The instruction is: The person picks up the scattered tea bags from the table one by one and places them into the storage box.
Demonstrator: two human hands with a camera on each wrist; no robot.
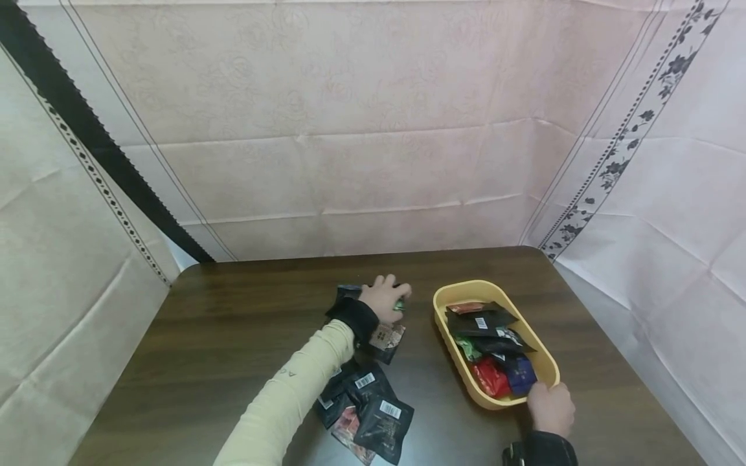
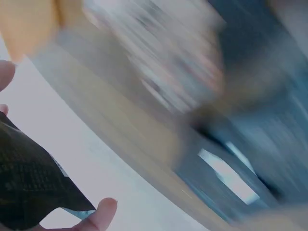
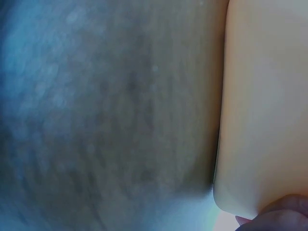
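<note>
My left hand (image 1: 384, 299) is over the table's middle and holds a small dark packet (image 2: 33, 178), between thumb and fingers in the left wrist view. A bit of green shows by the fingers in the head view. Just below that hand lies a black packet with a patterned front (image 1: 386, 338), and another dark packet (image 1: 348, 292) is partly hidden behind the wrist. My right hand (image 1: 550, 409) grips the near right corner of a yellow plastic basket (image 1: 460, 362). Inside the basket are black packets (image 1: 480, 321), a red packet (image 1: 491, 377) and a blue packet (image 1: 520, 373).
Nearer to me, several black packets with white labels (image 1: 384, 424) lie in a heap, partly under the left sleeve (image 1: 291, 395). The brown wooden table (image 1: 233, 323) ends at a pale cloth backdrop (image 1: 350, 162), with more cloth along both sides.
</note>
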